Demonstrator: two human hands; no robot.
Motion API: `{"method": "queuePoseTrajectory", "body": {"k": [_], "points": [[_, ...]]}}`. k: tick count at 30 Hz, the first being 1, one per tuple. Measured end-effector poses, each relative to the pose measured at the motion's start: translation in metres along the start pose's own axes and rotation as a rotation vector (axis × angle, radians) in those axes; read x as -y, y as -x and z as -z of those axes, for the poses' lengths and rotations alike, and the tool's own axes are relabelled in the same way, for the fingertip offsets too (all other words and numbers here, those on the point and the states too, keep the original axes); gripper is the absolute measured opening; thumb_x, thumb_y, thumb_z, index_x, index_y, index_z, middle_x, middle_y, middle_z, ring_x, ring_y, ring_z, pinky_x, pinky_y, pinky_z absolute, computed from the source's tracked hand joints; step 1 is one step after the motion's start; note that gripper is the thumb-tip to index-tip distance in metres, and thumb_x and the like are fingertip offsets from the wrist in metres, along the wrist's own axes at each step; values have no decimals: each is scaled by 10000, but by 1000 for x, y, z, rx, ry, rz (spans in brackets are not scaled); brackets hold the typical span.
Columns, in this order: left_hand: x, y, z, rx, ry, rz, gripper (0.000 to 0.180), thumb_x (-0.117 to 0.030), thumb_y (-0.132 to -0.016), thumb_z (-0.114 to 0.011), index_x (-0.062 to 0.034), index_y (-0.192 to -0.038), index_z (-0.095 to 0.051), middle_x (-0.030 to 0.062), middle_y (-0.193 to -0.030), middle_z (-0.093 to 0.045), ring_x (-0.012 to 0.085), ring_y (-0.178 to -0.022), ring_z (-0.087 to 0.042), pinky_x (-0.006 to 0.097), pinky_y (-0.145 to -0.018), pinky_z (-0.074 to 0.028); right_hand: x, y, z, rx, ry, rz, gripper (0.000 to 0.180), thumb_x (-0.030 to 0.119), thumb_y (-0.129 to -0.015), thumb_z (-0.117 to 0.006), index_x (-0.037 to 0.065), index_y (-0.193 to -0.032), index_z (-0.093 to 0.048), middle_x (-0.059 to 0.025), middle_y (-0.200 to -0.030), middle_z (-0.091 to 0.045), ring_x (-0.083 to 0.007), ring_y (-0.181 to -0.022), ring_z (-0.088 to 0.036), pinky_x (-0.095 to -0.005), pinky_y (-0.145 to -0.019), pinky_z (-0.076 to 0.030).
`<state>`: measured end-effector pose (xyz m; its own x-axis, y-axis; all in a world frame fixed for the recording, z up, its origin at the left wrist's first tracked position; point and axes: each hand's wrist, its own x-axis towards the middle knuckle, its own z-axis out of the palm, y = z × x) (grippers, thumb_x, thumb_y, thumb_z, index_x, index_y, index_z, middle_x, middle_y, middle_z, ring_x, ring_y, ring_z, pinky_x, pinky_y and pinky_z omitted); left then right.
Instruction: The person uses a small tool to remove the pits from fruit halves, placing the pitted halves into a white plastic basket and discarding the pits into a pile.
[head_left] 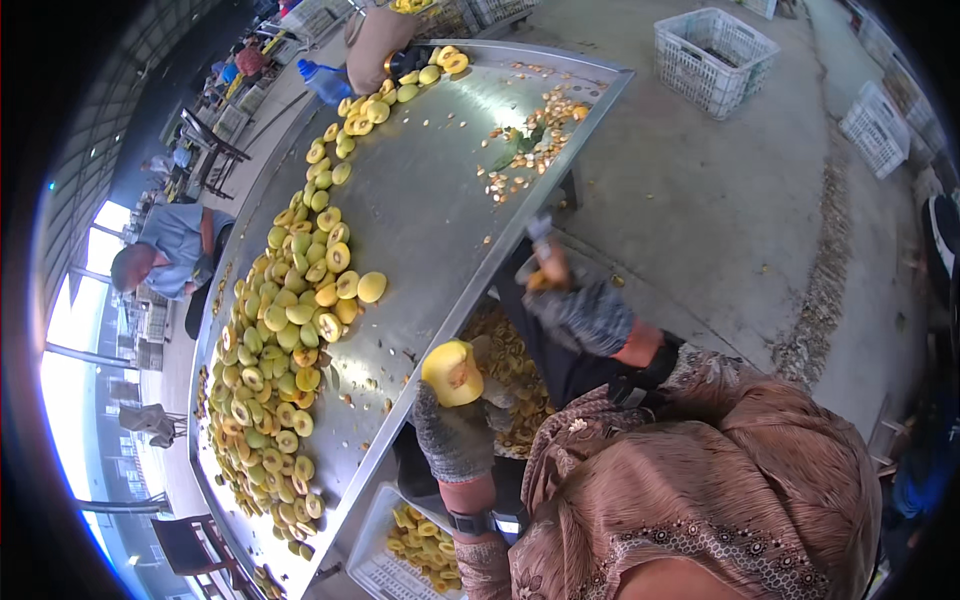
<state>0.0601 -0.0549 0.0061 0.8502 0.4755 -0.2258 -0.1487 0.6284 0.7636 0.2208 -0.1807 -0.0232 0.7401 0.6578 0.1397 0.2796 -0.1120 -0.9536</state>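
Observation:
My left hand (450, 440), in a grey knit glove, is closed around a yellow peach half (453, 372) beside the table's near edge. A brownish hollow shows in the peach half's flesh. My right hand (585, 315), also gloved, is raised to the right, apart from the fruit. It grips a small tool (545, 250) with an orange-brown handle and a pale end; motion blurs it, so its exact kind cannot be told. On the metal table (420, 190) lies a long heap of halved yellow-green peaches (290, 310), many with pits showing.
Loose pits (550, 130) with a green leaf lie at the table's far right corner. Below my hands is a container of yellow fruit pieces (520, 400). A white crate (385, 560) of fruit stands lower left, another crate (712, 65) at upper right. A person (175, 250) sits across the table.

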Motion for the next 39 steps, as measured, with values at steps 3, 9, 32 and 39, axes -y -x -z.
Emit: {"method": "queuePoseTrajectory", "body": {"k": [3, 9, 32, 39], "points": [[3, -5, -8, -142, -65, -129, 541, -431, -845, -399, -2, -1172, -426, 169, -1114, -519, 226, -938, -529, 328, -790, -438, -45, -12, 30, -354, -265, -100, 271, 206, -800, -569, 62, -1028, -544, -114, -907, -597, -171, -694, -585, -279, -600, -456], [6, -8, 10, 157, 278, 44, 441, -414, -854, -402, -27, -1041, -496, 136, -928, -568, 200, -699, -549, 293, -611, -475, -176, -58, 82, -662, -2, -320, 372, 182, -745, -635, 90, -1086, -518, -90, -791, -593, -171, -682, -567, -298, -604, -458], [4, 10, 56, -256, 332, -292, 418, -374, -818, -550, -38, -1065, -517, 97, -994, -559, 204, -965, -509, 324, -784, -451, 43, 39, -64, 772, -528, -546, 185, 225, -854, -539, 56, -925, -516, 34, -605, -477, -44, -526, -445, -197, -447, -349], [10, 16, 69, -419, -446, -533, 320, -235, -820, -554, -13, -1041, -487, 101, -974, -555, 188, -851, -552, 310, -743, -458, 51, 35, -90, 843, -479, -372, 181, 200, -861, -519, 39, -943, -510, 14, -598, -493, -59, -532, -483, -225, -449, -375]]}}
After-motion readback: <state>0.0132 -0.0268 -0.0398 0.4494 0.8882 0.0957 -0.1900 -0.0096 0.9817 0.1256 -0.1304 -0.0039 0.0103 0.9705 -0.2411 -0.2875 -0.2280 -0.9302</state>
